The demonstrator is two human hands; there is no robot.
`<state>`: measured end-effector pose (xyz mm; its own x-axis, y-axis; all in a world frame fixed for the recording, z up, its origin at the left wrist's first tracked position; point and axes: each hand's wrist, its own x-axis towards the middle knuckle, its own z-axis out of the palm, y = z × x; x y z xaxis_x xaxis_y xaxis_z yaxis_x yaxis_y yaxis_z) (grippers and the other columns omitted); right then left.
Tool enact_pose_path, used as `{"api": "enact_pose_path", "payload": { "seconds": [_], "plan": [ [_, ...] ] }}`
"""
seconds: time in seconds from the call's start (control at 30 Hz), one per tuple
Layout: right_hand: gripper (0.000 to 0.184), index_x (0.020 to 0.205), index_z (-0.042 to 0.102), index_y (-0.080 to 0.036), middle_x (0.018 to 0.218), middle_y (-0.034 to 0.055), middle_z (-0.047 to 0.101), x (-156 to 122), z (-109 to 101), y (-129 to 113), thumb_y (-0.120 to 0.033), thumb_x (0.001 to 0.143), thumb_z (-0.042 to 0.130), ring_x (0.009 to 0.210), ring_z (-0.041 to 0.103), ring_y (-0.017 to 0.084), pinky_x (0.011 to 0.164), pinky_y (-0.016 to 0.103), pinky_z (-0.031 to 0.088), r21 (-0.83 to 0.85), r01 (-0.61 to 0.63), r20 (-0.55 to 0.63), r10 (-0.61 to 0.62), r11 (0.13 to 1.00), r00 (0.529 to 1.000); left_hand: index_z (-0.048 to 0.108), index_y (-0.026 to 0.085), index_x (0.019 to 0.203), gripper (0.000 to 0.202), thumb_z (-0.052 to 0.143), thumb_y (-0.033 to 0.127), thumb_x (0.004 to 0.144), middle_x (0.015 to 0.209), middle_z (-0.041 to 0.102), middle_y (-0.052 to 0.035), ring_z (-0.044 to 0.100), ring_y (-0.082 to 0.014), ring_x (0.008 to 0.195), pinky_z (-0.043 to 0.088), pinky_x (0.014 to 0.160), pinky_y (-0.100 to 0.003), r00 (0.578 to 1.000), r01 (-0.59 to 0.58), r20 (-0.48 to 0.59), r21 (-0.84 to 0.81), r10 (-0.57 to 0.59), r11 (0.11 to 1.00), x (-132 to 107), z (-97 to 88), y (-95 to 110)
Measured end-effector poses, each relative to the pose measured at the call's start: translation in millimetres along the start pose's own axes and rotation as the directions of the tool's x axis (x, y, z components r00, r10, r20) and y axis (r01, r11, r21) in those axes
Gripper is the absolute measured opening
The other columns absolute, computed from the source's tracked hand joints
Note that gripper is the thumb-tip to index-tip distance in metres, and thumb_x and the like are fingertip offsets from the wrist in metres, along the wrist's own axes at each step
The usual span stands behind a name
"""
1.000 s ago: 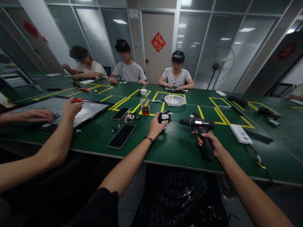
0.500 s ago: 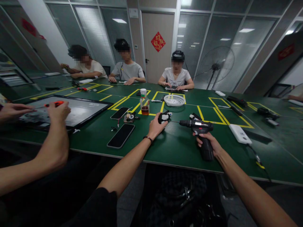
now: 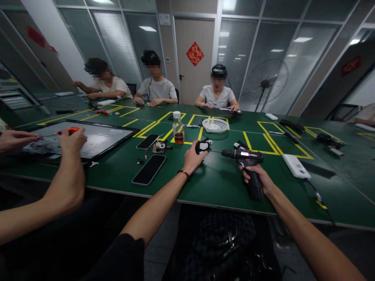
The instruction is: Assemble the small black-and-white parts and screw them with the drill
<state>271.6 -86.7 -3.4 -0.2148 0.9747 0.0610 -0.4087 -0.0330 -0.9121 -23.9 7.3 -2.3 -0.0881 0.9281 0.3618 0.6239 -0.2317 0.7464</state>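
Observation:
My right hand [image 3: 258,176] is wrapped round the handle of a black cordless drill [image 3: 244,157], held level above the green table. Its long thin bit [image 3: 216,151] points left, with the tip close to a small black and white part [image 3: 202,146]; whether it touches cannot be made out. My left hand [image 3: 193,157] grips that part, fingers curled about its left side. Left of this hand lie a dark-screened phone [image 3: 149,169], a second phone [image 3: 148,141] and a small mechanism with wires [image 3: 159,146]. Behind my right hand's drill rests another small black and white piece [image 3: 240,144].
A bottle of reddish liquid [image 3: 178,130] and a white plastic basket [image 3: 215,125] stand farther back. To the right lies a white power bank [image 3: 296,166] with a cable. At left, a co-worker's hands [image 3: 72,138] work with a screwdriver over a large panel [image 3: 102,134]. Several people sit opposite.
My hands, the drill and the small part keep nearly the same positions. The view has shifted slightly. Across the table, one person's hands and the item under them have moved a little.

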Motion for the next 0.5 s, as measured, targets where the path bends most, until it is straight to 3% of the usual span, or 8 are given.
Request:
{"api": "enact_pose_path", "payload": {
  "seconds": [0.5],
  "plan": [
    [0.021,0.101,0.061,-0.019,0.095,0.0065,0.065,0.9,-1.7,0.3,-0.019,0.081,0.063,0.053,0.05,0.01,0.047,0.026,0.053,-0.01,-0.003,0.001,0.003,1.0,1.0,0.048,0.032,0.133,0.064,0.072,0.045,0.074,0.117,0.065,-0.0066,0.06,-0.0301,0.106,0.045,0.091,-0.04,1.0,0.008,0.001,-0.042,-0.008,0.999,0.5,-0.6,-0.9]
  ]
}}
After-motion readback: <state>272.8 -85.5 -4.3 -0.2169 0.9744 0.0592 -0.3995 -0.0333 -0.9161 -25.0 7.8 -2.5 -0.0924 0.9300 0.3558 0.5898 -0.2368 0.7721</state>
